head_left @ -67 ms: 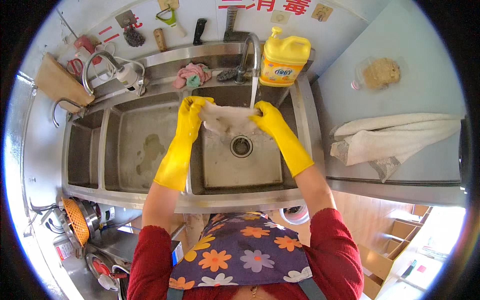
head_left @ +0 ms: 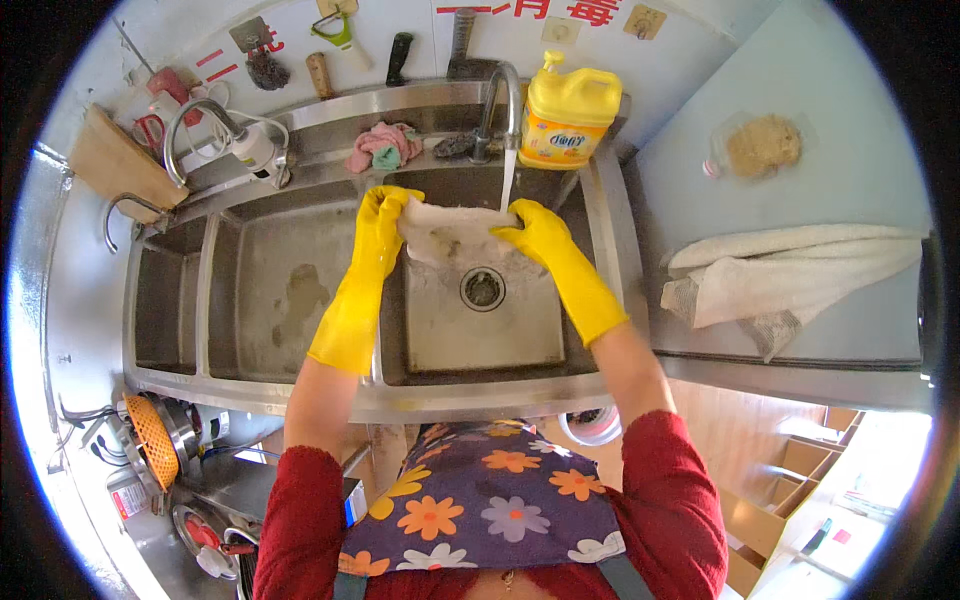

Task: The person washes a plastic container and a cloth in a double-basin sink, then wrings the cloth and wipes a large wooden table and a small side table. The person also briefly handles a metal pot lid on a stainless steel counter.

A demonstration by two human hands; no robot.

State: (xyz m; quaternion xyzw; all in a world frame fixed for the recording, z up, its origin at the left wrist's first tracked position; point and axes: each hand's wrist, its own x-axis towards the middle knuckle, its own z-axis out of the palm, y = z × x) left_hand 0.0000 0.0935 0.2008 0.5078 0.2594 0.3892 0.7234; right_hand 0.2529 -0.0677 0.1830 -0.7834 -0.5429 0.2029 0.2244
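Both of my hands wear long yellow rubber gloves. A wet, whitish cloth (head_left: 445,238) with a greyish stain is stretched between them over the right sink basin (head_left: 480,345). My left hand (head_left: 382,215) grips its left end, fingers closed. At the other end my right hand (head_left: 532,230) pinches the cloth just below the running stream. Water falls from the curved metal faucet (head_left: 513,110) beside my right fingers. Under the cloth's lower edge shows the round drain (head_left: 483,289).
A yellow detergent jug (head_left: 570,115) stands behind the faucet's right side. Pink and green rags (head_left: 385,147) and a dark scrubber (head_left: 455,146) lie on the back ledge. White towels (head_left: 790,275) lie on the grey surface at right. A second basin (head_left: 270,290) is at left.
The cloth is spread slightly differently, its stain showing more toward the middle. My right fingers have shifted a little on its edge. Both hands keep their hold.
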